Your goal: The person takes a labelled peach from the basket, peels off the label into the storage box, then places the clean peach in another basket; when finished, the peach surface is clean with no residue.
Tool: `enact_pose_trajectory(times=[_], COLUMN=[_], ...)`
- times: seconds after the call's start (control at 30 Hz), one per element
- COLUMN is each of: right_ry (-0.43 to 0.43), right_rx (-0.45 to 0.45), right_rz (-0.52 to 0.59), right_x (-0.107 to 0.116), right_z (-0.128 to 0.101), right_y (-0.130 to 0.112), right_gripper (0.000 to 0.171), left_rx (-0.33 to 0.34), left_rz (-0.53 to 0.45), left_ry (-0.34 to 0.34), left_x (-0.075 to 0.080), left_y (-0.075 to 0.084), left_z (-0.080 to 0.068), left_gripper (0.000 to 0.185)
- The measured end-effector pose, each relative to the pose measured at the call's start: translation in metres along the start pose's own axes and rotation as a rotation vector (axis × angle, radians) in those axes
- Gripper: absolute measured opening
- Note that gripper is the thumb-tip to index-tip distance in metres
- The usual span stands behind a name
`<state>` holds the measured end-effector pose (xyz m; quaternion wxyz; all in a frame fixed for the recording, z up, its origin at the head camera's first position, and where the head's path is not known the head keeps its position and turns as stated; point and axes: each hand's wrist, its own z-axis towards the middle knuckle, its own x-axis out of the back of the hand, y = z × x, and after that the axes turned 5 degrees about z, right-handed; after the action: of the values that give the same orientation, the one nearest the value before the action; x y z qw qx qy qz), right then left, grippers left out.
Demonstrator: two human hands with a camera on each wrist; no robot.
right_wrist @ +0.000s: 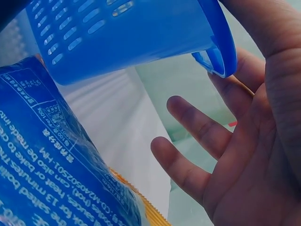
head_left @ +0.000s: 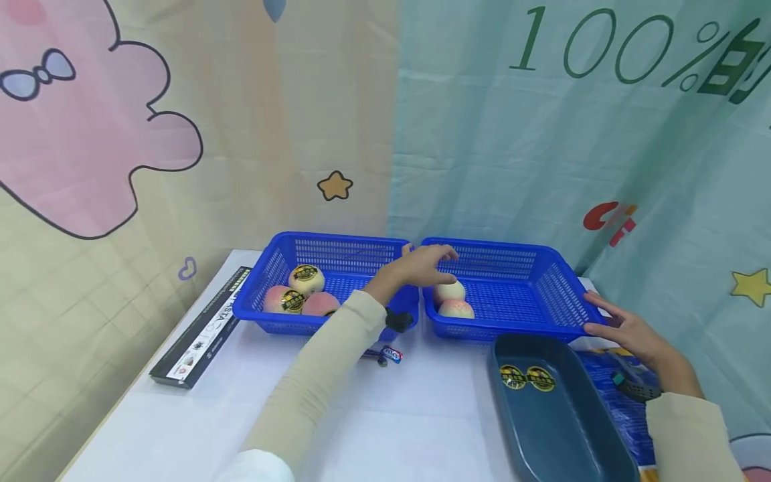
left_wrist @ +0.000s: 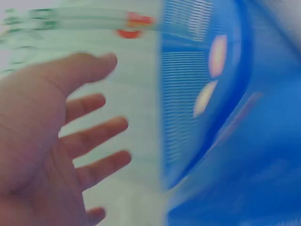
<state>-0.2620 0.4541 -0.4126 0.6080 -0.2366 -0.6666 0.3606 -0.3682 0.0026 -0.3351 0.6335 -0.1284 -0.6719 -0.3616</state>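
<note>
Two blue mesh baskets stand side by side at the back of the white table. The left basket (head_left: 259,314) holds three stickered peaches (head_left: 306,278). The right basket (head_left: 512,331) (right_wrist: 141,37) holds two peaches (head_left: 452,293), seen blurred (left_wrist: 217,55) in the left wrist view. My left hand (head_left: 430,262) (left_wrist: 70,136) hovers with fingers spread just above those two peaches and holds nothing. At the right basket's near right corner my right hand (head_left: 614,325) (right_wrist: 235,150) lies with straight fingers, thumb against the rim.
A dark blue tray (head_left: 572,435) with two round stickers (head_left: 527,378) sits front right, beside a blue printed packet (head_left: 626,415) (right_wrist: 51,155). A long black box (head_left: 201,331) lies along the table's left edge. A small wrapped item (head_left: 388,355) lies mid-table. Curtains hang close behind.
</note>
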Motion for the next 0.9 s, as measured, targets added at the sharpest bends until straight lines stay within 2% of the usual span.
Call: enact_pose_trajectory(times=[0.1,0.17,0.27,0.33,0.43,0.53,0.6,0.7,0.8,0.9], right_ry=[0.006,0.003,-0.007,-0.019,-0.030,-0.013,0.006,-0.005,-0.069,-0.180], right_rx=[0.003,0.006,-0.008,-0.024,-0.066,-0.082,-0.070,0.017,0.143,0.292], right_rz=[-0.008,-0.015,-0.018,-0.034,-0.076,-0.111,-0.137,-0.157,-0.164,-0.119], right_x=[0.002,0.004,0.009,0.012,0.018,0.022,0.019,0.004,-0.025,-0.065], right_z=[-0.002,-0.002,-0.002,-0.002,-0.001,0.006,0.016,0.041,0.077,0.114], right_y=[0.000,0.000,-0.004,-0.006,-0.012,-0.026,-0.044,-0.083,-0.130,-0.179], right_gripper=[0.077,0.077,0.078,0.079,0.083,0.087,0.088,0.085,0.080,0.072], left_rx=[-0.074,-0.076,-0.013,0.048,0.137,0.202,0.235,0.254,0.251,0.255], left_rz=[-0.040,-0.072,-0.117,-0.145,-0.159,-0.184,-0.231,-0.357,-0.435,-0.437], left_ry=[0.070,0.121,0.201,0.249,0.313,0.343,0.339,0.340,0.383,0.439], left_x=[0.024,0.038,0.052,0.056,0.052,0.042,0.034,0.023,0.014,0.007], left_y=[-0.013,-0.029,-0.062,-0.089,-0.131,-0.164,-0.180,-0.195,-0.207,-0.214], left_z=[-0.038,-0.070,-0.123,-0.159,-0.210,-0.249,-0.268,-0.287,-0.298,-0.304], left_gripper=[0.053,0.055,0.058,0.062,0.067,0.070,0.071,0.068,0.058,0.050])
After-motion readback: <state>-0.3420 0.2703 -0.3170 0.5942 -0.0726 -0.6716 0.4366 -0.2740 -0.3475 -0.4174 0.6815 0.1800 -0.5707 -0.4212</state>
